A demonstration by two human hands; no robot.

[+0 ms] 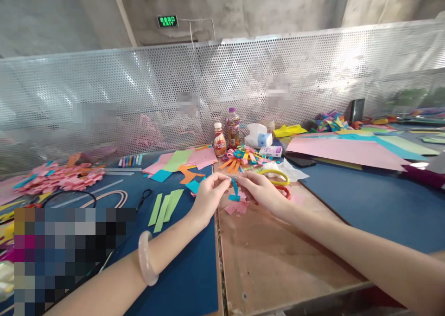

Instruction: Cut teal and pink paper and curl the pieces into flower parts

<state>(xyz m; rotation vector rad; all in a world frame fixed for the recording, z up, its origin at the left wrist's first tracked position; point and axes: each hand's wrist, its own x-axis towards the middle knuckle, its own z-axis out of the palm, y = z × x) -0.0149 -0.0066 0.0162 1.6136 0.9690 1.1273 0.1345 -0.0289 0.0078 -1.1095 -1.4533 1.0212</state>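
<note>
Between the fingertips of both hands is a small blue paper strip [235,187]. My left hand [207,196], with a pale bangle on its wrist, pinches it from the left. My right hand [262,191] is closed on it from the right. Just below lie pink paper scraps [237,207] and a small blue piece on the wooden board. Scissors with a yellow handle [285,177] lie behind my right hand, which partly hides them. A red handle shows beside it. Several green paper strips [165,209] rest on the blue mat to the left.
Beyond my hands stand two bottles [219,142], a tissue pack [259,137] and a pile of colourful paper strips [243,157]. Large paper sheets [337,148] lie at right, pink paper pieces [66,177] at left. A perforated metal panel [208,84] closes off the back.
</note>
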